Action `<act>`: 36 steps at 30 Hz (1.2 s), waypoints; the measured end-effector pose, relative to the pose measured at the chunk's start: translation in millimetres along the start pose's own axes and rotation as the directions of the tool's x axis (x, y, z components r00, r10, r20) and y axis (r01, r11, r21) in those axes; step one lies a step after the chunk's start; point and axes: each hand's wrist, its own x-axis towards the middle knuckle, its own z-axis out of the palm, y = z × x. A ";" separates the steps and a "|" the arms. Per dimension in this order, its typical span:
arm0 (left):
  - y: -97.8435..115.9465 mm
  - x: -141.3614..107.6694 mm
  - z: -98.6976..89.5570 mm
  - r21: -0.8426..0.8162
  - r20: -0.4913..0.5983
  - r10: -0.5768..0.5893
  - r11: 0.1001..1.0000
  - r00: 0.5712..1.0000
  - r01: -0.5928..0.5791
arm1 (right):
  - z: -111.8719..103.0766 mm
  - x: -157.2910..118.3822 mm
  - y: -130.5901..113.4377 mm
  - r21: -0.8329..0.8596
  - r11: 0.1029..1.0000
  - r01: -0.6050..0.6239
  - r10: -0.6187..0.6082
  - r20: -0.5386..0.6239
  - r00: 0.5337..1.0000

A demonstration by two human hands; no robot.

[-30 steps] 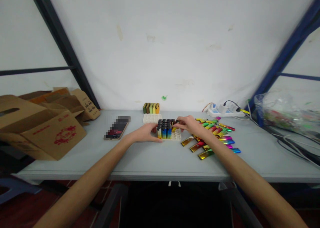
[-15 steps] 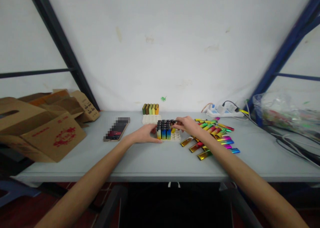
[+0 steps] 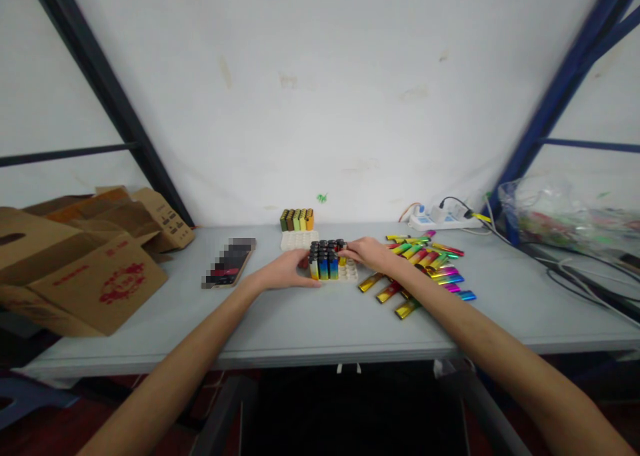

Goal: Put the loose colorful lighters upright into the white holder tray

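Note:
In the middle of the table, several lighters (image 3: pixel 323 267) with black tops and shiny blue, yellow and silver bodies stand upright in rows in a white holed tray (image 3: pixel 345 275). My left hand (image 3: pixel 285 270) is wrapped round the tray's left end, its thumb along the front and its other fingers partly hidden behind the lighters. At the right of the rows, my right hand (image 3: pixel 369 252) pinches the black top of a yellow-bodied lighter (image 3: pixel 342 259) standing in the tray. Loose metallic-coloured lighters (image 3: pixel 414 253) lie in a pile under and beside my right forearm.
Behind are another white holed tray (image 3: pixel 299 241) and a block of green, yellow and orange lighters (image 3: pixel 297 221). A phone (image 3: pixel 233 267), partly pixelated, lies left. Cardboard boxes (image 3: pixel 107 269) fill the far left; a power strip (image 3: pixel 437 221), cables and plastic bags (image 3: pixel 550 209) are right.
The view has shifted slightly. My right hand has come closer to the standing lighters, with the lighter at its fingertips lower among them. My left hand keeps its place at the tray.

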 end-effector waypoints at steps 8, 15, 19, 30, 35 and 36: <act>4.7 -0.3 -1.2 0.071 0.024 -0.011 0.997 1.000 0.009 | -28.1 -8.1 -5.3 -0.016 1.000 0.013 -0.012 0.008 1.000; 4.2 -0.2 -2.0 0.116 0.020 -0.009 0.993 1.000 0.006 | -63.7 -25.9 42.2 -0.169 0.954 -0.248 0.243 -0.049 0.969; 0.3 -0.1 -0.6 0.111 0.024 -0.006 0.994 1.000 0.004 | -69.8 -40.8 80.0 -0.277 0.837 -0.473 0.489 -0.011 0.872; 6.7 0.2 -2.0 0.113 0.018 -0.018 0.993 1.000 0.015 | -81.5 -57.9 89.9 -0.306 0.662 -0.684 0.748 0.214 0.628; 3.9 -0.3 -1.0 0.121 0.009 -0.022 0.992 1.000 0.021 | -76.5 -49.4 75.2 -0.316 0.661 -0.680 0.748 0.205 0.632; 3.6 -0.6 -1.0 0.121 0.007 -0.017 0.992 1.000 0.016 | -74.3 -48.1 74.9 -0.308 0.671 -0.674 0.738 0.194 0.646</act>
